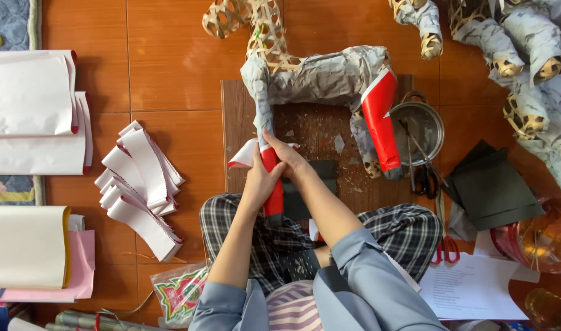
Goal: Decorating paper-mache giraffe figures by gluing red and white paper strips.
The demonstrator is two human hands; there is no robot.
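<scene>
Your left hand (260, 178) and right hand (284, 156) both close around the front leg (272, 184) of a paper-covered bamboo animal frame (320, 76), pressing a strip of red paper (246, 156) against it above the wooden board (317, 132). The frame stands on that board before your knees, its rear leg (380, 119) already red, beside a metal pot (424, 125) and black-handled scissors (424, 178).

The person wears a grey-blue shirt with 2 pushed-up sleeves, a striped top and dark plaid trousers
</scene>
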